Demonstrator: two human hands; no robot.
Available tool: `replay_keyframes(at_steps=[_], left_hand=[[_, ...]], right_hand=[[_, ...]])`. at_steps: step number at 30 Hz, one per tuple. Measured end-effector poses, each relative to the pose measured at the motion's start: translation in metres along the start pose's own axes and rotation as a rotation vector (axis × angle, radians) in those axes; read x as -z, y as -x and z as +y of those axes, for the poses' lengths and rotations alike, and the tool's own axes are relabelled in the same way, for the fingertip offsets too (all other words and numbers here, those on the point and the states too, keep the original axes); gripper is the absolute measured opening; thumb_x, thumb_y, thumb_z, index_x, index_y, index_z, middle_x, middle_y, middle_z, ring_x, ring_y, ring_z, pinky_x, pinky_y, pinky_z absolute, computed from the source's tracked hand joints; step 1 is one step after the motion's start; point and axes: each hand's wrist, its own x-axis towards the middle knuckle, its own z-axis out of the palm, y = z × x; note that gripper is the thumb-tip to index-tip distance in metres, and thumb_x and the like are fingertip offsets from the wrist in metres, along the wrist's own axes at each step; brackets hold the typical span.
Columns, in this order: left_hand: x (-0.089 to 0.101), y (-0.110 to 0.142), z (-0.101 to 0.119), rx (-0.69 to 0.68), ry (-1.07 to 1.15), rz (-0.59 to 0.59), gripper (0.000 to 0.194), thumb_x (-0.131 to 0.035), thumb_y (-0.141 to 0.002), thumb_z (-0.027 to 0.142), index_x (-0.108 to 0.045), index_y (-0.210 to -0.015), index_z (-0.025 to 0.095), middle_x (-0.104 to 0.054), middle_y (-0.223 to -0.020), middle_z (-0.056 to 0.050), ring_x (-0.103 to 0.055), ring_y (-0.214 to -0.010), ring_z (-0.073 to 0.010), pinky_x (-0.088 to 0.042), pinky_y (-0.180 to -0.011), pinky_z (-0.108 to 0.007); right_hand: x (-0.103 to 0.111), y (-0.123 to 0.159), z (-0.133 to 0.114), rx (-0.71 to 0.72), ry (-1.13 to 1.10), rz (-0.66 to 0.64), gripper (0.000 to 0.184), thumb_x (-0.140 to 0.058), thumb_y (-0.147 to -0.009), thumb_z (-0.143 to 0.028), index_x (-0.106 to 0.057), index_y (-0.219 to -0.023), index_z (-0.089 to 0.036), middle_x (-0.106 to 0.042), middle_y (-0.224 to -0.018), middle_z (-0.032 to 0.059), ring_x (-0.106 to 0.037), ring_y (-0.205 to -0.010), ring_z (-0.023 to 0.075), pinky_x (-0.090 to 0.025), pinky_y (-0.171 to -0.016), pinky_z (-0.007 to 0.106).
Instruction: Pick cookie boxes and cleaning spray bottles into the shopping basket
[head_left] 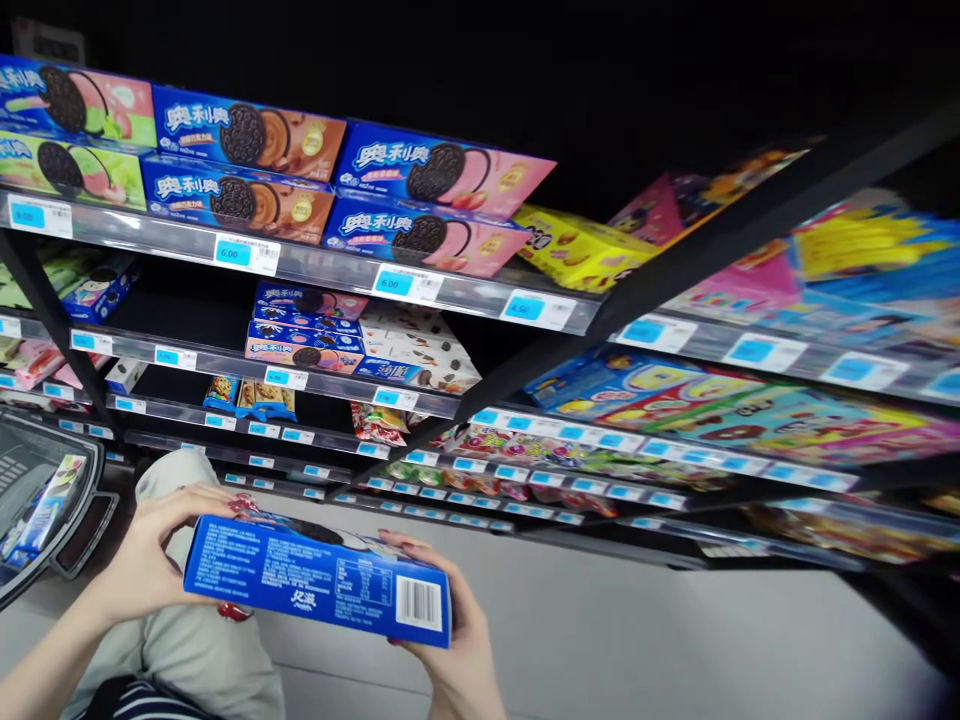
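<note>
A blue box of Oreo-style cookies (319, 580) is held between both hands at the lower middle of the head view. Its side panel faces me, with small white print, a nutrition table and a barcode near the right end. My left hand (146, 560) grips the left end, fingers over the top edge and thumb near the bottom. Around the right end wraps my right hand (461, 620), with fingers along the top and thumb underneath. The box's top face shows only as a thin strip with dark cookie artwork. It tilts slightly down to the right.
Shelves ahead carry stacked cookie boxes (247, 150), a yellow snack pack (585, 248) and price tags (409, 283) along the edges. Colourful snack bags (862, 260) fill the right-hand shelves. On the left stands a dark shopping basket (94, 470) with packages inside. Grey floor (637, 640) lies below.
</note>
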Motion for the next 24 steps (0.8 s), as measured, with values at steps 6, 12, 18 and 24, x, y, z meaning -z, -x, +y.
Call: replay_keyframes(at_steps=[6,12,18,24], left_hand=[[-0.006,-0.002,0.016,-0.065,-0.129,-0.023,0.048,-0.089,-0.062,0.034,-0.071,-0.105,0.020,-0.077,-0.105,-0.009,-0.073,-0.097,-0.0293,-0.060,-0.086,-0.036],[-0.006,0.000,0.020,-0.023,-0.176,-0.018,0.048,-0.089,-0.062,0.033,-0.072,-0.107,0.025,-0.078,-0.104,-0.007,-0.073,-0.096,-0.0306,-0.061,-0.087,-0.039],[0.000,0.000,0.004,0.042,-0.078,0.000,0.049,-0.089,-0.061,0.032,-0.072,-0.106,0.027,-0.077,-0.107,-0.005,-0.072,-0.101,-0.0277,-0.059,-0.090,-0.034],[0.009,-0.001,-0.034,0.213,0.098,0.071,0.058,-0.094,-0.047,0.043,-0.076,-0.097,0.019,-0.076,-0.106,-0.015,-0.072,-0.100,-0.0344,-0.059,-0.088,-0.042]], right_hand=[[0.000,-0.006,0.024,-0.055,-0.063,0.006,0.061,-0.091,-0.053,-0.048,-0.068,-0.104,-0.024,-0.072,-0.109,0.0146,-0.068,-0.105,0.0352,-0.057,-0.085,0.044],[-0.006,-0.007,0.028,-0.100,-0.073,-0.005,0.059,-0.091,-0.055,-0.042,-0.065,-0.105,-0.025,-0.072,-0.113,0.0140,-0.069,-0.102,0.0321,-0.056,-0.082,0.040],[-0.008,-0.005,0.016,-0.063,-0.031,0.027,0.058,-0.090,-0.056,-0.042,-0.068,-0.106,-0.025,-0.072,-0.112,0.0128,-0.067,-0.106,0.0338,-0.056,-0.085,0.041],[-0.018,0.001,-0.012,0.071,0.092,0.025,0.052,-0.089,-0.063,-0.030,-0.068,-0.111,-0.028,-0.069,-0.110,0.0089,-0.066,-0.106,0.0298,-0.056,-0.089,0.039]])
